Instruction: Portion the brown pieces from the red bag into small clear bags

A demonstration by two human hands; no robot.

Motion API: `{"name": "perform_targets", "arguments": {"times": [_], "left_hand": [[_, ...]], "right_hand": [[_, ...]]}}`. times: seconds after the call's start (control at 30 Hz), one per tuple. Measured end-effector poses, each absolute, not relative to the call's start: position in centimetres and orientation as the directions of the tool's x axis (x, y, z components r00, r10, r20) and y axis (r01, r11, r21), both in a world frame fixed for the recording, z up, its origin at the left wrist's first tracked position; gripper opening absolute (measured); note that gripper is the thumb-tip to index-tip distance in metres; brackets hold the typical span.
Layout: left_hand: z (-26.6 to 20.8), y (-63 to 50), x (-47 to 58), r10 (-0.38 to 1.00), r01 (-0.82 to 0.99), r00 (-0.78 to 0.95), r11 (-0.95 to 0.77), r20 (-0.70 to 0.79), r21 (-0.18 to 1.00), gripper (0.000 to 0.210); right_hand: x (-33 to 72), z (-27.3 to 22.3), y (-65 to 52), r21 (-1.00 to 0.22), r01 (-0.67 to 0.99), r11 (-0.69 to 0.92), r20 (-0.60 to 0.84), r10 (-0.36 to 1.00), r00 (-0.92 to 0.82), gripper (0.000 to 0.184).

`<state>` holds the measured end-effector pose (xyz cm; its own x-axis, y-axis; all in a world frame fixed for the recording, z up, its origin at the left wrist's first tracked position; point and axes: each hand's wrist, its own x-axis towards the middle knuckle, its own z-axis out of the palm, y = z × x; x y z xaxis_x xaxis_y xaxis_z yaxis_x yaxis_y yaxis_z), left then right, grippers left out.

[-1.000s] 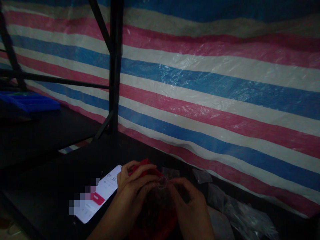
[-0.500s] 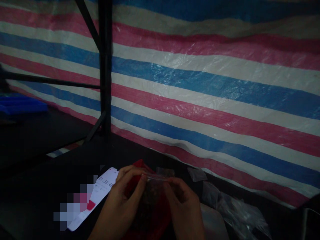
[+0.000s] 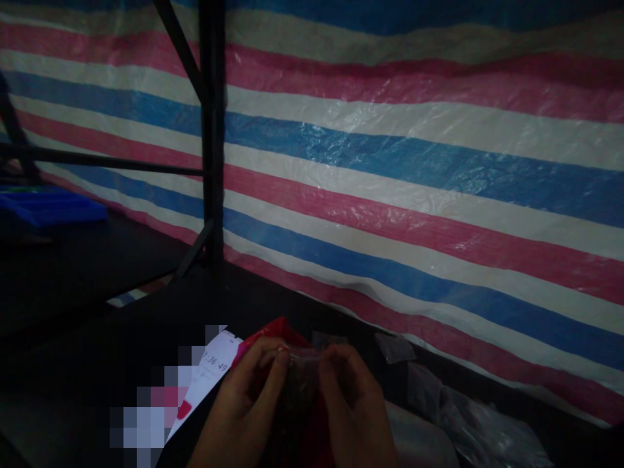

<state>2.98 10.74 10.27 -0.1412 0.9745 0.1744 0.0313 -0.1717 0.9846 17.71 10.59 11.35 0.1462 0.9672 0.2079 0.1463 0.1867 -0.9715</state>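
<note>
A small clear plastic bag (image 3: 303,355) is stretched between the person's two hands, low in the middle of the view and above the near part of the black worktop (image 3: 253,286). Its top edge runs roughly level from one hand to the other; something dark shows below that edge, but it is too dim to make out. The left hand (image 3: 251,396) pinches the left end of the edge between thumb and curled fingers, and the right hand (image 3: 355,396) grips the right end in the same way.

Behind and below the clear bag is a red bag (image 3: 275,330), partly covered by the left hand. Just beside that hand, on its left, lies a lit phone (image 3: 214,357), partly masked by pixel blocks, its screen showing digits.

Beyond the right hand is a small flat clear packet (image 3: 331,339), with another packet (image 3: 396,348) farther right. Crumpled clear plastic (image 3: 487,426) lies nearer on the right, and a pale, rounded object (image 3: 419,435) sits next to the right hand.

Well apart on the left, a blue tray (image 3: 63,207) rests on another dark surface (image 3: 121,250). A black metal post (image 3: 213,162) stands before a red, white and blue striped sheet (image 3: 414,195).
</note>
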Motion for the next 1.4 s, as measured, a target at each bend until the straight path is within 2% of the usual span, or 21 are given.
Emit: {"name": "perform_targets", "arguments": {"times": [0.23,0.3,0.4,0.53,0.63,0.9,1.23,1.4], "left_hand": [[10.7,11.3,2.9,0.967,0.11,-0.153,-0.19,0.205,0.976,0.034],[10.8,11.4,2.9,0.965,0.131,-0.136,-0.205,0.222,0.97,0.032],[10.7,11.6,2.9,0.971,0.132,-0.101,-0.204,0.217,0.97,0.031],[9.9,11.8,3.0,0.987,0.107,-0.019,-0.154,0.157,0.982,0.033],[9.4,11.9,2.9,0.991,0.083,0.035,-0.128,0.126,0.988,0.036],[9.4,11.8,3.2,0.992,0.122,0.018,-0.124,0.122,0.985,0.034],[10.0,11.8,4.2,0.994,0.02,0.004,-0.107,0.107,0.994,0.023],[9.6,11.5,3.8,0.997,-0.04,0.011,-0.081,0.081,0.996,0.029]], "right_hand": [[17.3,11.3,11.4,-0.972,0.168,0.165,0.199,0.958,0.209,0.034],[17.8,11.0,11.7,-0.969,0.188,0.16,0.189,0.97,0.15,0.035],[18.2,10.4,11.9,-0.956,0.249,0.153,0.181,0.979,0.096,0.032],[17.5,10.0,11.7,-0.949,0.269,0.168,0.23,0.948,0.22,0.028],[17.1,10.0,11.5,-0.947,0.265,0.18,0.244,0.94,0.236,0.024],[17.5,10.4,11.4,-0.925,0.316,0.21,0.281,0.939,0.199,0.017],[18.0,9.9,11.2,-0.925,0.311,0.217,0.283,0.941,0.187,0.017],[18.7,9.6,11.2,-0.906,0.312,0.286,0.354,0.917,0.186,0.016]]}}
